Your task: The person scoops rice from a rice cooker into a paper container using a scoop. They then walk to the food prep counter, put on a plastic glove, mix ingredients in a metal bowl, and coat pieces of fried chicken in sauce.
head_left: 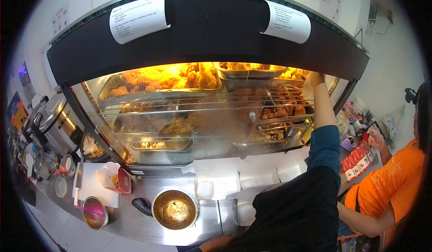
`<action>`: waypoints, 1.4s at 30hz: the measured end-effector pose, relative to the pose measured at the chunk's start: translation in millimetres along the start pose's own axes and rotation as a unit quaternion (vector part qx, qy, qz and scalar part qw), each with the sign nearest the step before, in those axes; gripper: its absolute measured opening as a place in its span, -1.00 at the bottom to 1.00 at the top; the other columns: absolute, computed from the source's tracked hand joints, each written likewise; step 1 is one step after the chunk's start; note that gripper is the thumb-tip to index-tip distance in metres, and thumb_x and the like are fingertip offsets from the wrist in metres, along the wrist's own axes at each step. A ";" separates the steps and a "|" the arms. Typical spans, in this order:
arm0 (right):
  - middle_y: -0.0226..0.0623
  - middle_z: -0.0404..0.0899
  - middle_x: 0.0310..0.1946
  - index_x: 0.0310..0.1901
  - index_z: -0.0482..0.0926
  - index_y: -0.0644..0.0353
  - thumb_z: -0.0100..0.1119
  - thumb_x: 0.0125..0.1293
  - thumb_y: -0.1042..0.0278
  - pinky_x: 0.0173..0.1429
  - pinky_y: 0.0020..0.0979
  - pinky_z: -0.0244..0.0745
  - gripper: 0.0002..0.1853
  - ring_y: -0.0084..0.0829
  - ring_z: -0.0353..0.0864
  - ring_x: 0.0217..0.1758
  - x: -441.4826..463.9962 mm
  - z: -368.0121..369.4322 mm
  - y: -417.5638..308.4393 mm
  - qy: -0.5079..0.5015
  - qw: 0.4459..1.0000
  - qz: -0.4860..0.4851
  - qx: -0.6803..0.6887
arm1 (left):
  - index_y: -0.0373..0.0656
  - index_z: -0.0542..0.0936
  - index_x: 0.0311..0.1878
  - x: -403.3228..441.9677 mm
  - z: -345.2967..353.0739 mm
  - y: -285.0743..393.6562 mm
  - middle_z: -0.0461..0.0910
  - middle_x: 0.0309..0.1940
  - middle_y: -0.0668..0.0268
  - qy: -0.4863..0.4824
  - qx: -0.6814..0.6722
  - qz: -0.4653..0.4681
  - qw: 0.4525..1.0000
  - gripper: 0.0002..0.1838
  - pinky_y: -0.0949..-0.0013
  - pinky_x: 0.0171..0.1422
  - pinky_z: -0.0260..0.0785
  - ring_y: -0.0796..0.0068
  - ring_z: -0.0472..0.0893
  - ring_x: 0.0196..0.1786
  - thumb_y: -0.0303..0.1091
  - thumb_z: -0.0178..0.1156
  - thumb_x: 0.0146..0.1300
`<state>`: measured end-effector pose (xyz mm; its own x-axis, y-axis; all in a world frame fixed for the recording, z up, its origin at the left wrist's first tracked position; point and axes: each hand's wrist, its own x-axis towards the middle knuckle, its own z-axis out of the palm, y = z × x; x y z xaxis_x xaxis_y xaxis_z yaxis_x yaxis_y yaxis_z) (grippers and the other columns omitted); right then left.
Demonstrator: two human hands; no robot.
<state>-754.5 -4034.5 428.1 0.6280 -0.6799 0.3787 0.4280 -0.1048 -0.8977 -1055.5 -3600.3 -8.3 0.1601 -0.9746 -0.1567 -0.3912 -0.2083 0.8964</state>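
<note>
My right arm stretches up to the glass-fronted food warmer (207, 49), and my right hand (313, 80) is at its upper right end. That hand is small and blurred beside a tray of fried pieces (292, 74); its fingers cannot be made out. At the bottom edge, only part of my left hand (217, 243) shows, low by my body, fingers hidden. Near it on the steel counter stands a metal bowl (174, 209) with brown sauce smears inside. Open white boxes (218, 185) with white contents stand in a row before the warmer.
Left on the counter are a white cutting board (92, 180), a red-and-white food box (116, 178) and a metal bowl with a pink utensil (95, 212). A rice cooker (58, 117) stands behind. At right, a person in an orange shirt (382, 175) holds a red package (357, 162).
</note>
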 end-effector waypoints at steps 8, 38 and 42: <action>-0.29 0.42 -0.37 -0.27 0.38 0.13 -0.03 0.16 0.27 -0.33 -0.40 0.43 -0.84 -0.40 0.42 -0.35 -59.4 -26.3 -7.1 -0.054 0.982 0.043 0.174 | -0.12 0.35 0.00 -10.6 12.0 -14.4 0.45 -0.23 0.01 -0.015 0.004 0.020 1.000 -0.65 0.21 -0.11 0.29 0.11 0.46 -0.17 -0.29 -0.08 0.11; -0.37 0.47 -0.25 -0.21 0.46 0.20 0.11 -0.02 0.46 -0.08 -0.51 0.33 -0.74 -0.54 0.42 -0.19 -302.6 22.4 28.7 -0.210 0.959 -0.102 -0.161 | -0.30 0.48 -0.41 -113.8 -37.1 34.4 0.46 -0.41 0.00 0.007 0.217 -0.191 0.957 -0.79 0.14 -0.30 0.34 0.05 0.48 -0.31 -0.35 -0.05 -0.01; -0.33 0.45 -0.21 -0.16 0.43 0.19 0.11 0.00 0.39 -0.04 -0.51 0.30 -0.69 -0.50 0.41 -0.17 -173.8 -19.3 0.8 0.055 0.924 -0.214 -0.311 | -0.23 0.32 -0.11 -73.7 -24.5 17.7 0.42 -0.24 0.02 0.072 0.081 -0.032 0.994 -0.66 0.17 -0.20 0.33 0.05 0.45 -0.19 -0.33 0.01 0.02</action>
<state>-875.8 -3930.4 357.2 0.4032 -0.5448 0.7353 0.1452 -0.7552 -0.6392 -1052.1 -3530.2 29.2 0.3122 -0.9397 -0.1396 -0.5143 -0.2907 0.8068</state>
